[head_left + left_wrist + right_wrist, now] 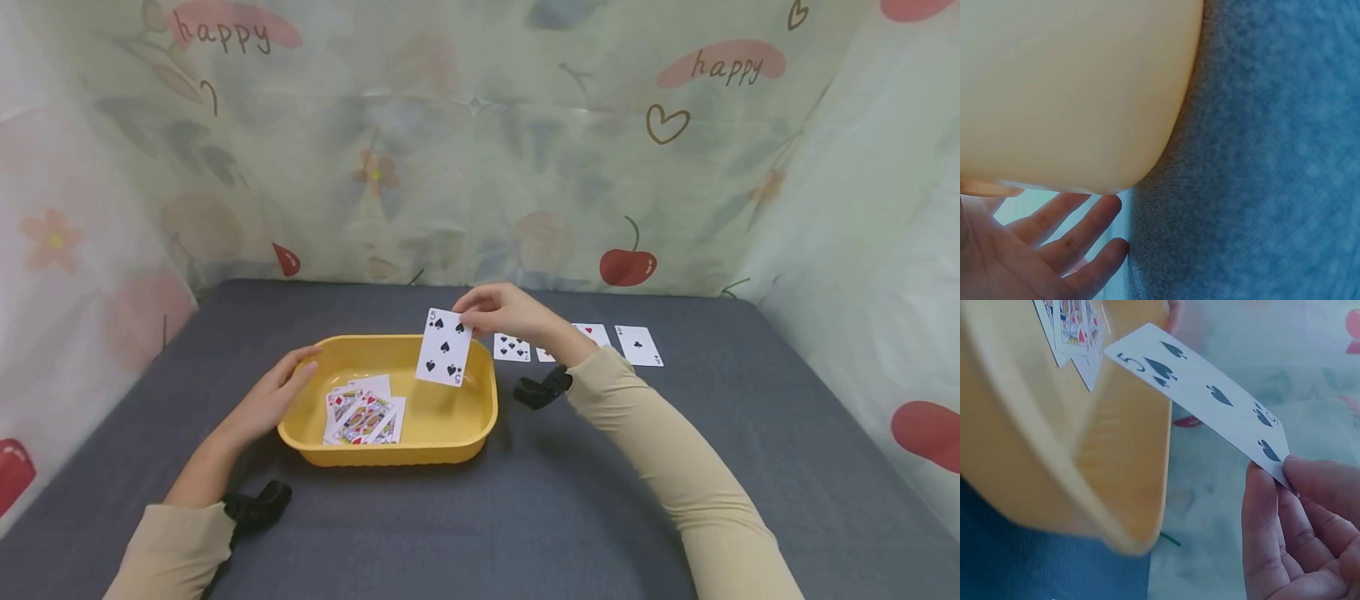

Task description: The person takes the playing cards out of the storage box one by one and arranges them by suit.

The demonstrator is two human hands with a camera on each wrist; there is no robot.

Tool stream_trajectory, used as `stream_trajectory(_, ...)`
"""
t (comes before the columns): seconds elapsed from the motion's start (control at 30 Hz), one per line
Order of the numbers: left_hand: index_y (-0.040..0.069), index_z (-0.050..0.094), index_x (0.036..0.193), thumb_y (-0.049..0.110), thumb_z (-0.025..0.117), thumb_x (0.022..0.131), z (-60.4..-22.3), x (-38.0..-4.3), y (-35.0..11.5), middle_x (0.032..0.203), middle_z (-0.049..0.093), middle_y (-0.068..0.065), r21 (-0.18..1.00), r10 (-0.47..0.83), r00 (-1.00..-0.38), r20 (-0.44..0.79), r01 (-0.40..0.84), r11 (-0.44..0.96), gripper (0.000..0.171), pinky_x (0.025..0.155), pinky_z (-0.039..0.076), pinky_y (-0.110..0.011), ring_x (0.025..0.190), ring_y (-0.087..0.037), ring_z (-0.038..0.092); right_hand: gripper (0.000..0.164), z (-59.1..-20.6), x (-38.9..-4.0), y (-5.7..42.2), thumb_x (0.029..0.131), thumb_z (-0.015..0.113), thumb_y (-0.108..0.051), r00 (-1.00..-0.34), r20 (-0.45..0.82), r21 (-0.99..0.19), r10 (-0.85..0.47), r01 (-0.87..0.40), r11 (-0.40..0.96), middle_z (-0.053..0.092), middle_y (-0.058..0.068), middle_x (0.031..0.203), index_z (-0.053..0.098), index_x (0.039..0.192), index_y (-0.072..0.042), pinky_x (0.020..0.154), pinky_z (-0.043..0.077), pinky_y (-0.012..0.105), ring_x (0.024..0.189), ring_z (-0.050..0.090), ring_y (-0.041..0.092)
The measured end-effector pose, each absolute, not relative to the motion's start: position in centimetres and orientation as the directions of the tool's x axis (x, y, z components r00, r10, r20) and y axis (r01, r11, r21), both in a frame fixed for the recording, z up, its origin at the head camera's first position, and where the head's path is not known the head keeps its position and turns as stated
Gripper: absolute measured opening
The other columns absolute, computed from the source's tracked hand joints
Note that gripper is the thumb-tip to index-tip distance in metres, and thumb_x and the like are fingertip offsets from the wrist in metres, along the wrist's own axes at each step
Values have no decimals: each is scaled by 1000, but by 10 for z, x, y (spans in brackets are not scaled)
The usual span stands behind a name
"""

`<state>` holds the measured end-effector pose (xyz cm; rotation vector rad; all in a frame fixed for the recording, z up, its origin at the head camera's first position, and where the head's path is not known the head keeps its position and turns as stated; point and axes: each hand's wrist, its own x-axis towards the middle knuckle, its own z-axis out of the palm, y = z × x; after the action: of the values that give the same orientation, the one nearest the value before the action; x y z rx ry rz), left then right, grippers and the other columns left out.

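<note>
My right hand (510,312) pinches a five of spades playing card (444,348) by its upper corner, between thumb and fingertips. The card hangs face-out over the right part of a yellow plastic basin (390,456). In the right wrist view, the thumb (1322,478) lies on the card's face. My left hand (273,392) rests at the basin's left end with fingers extended along the rim. The left wrist view shows those fingers (1079,244) spread apart beside the basin's pale outer wall (1085,94). A loose pile of face cards (365,417) lies in the basin's left half.
Behind my right forearm is a row of face-up cards, including a seven of spades (512,347), a partly covered heart card (592,334) and an ace of clubs (639,345). A dark grey cloth (570,517) covers the table; printed curtains (480,167) surround it.
</note>
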<state>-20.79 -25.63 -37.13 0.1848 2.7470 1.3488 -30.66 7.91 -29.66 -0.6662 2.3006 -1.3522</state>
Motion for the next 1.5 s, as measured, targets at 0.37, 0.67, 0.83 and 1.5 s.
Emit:
stream_trajectory(0.37,4,26,144,41,32,101,-371,-207,-256,151,21,-25,795,138,-990,-13,74,602,57,107,23,-60,136,-42,25,26,-303,-313,117,90,61,-20,-876,-86,-888,-474,-149,436,63,7,101,60,113,-7,93,49,40,93,60,22)
stream_trajectory(0.67,4,25,145,41,32,101,-371,-208,-256,151,20,-25,797,141,-990,-18,71,600,58,107,25,-59,135,-42,26,32,-311,-316,152,91,61,-23,-920,-95,-889,-380,-94,449,62,7,106,58,116,-5,96,48,39,94,58,17)
stream_trajectory(0.83,6,24,146,42,32,101,-371,-208,-256,152,19,-25,798,142,-989,-27,65,599,58,107,25,-59,136,-42,25,33,-321,-317,166,91,60,-23,-928,-107,-884,-356,-75,461,61,2,97,58,117,-2,97,47,39,89,57,14)
stream_trajectory(1.5,7,23,146,44,31,100,-371,-208,-253,152,20,-24,790,120,-992,-48,36,612,60,107,25,-60,135,-41,26,25,-374,-321,158,88,61,-9,-876,-156,-838,-457,-127,530,64,-2,77,62,107,7,66,49,21,68,55,7)
